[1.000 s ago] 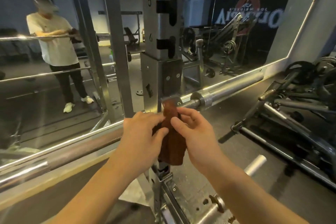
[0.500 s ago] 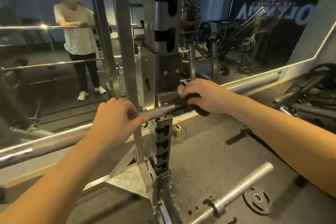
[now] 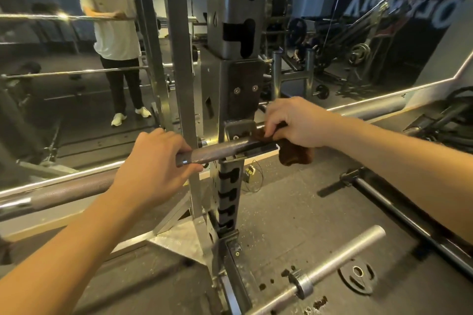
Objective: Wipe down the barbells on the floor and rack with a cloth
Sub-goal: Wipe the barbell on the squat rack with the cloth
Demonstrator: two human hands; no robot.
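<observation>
A steel barbell (image 3: 217, 151) lies across the hook of the rack upright (image 3: 236, 79), running from lower left to upper right. My left hand (image 3: 156, 161) grips its knurled shaft just left of the upright. My right hand (image 3: 298, 123) holds a brown cloth (image 3: 294, 155) wrapped over the bar just right of the hook; the cloth's end hangs below the bar. A second barbell (image 3: 340, 261) lies on the floor at the lower right, its sleeve end pointing up and right.
A large mirror (image 3: 76, 71) behind the rack reflects a person and more bars. A small black weight plate (image 3: 357, 275) lies flat on the floor by the lower barbell. Dark machine frames (image 3: 399, 202) and stacked gear fill the right side.
A second ago both hands held the cloth in front of the upright. My left hand moved left onto the bar, and my right carried the cloth to the bar right of the hook.
</observation>
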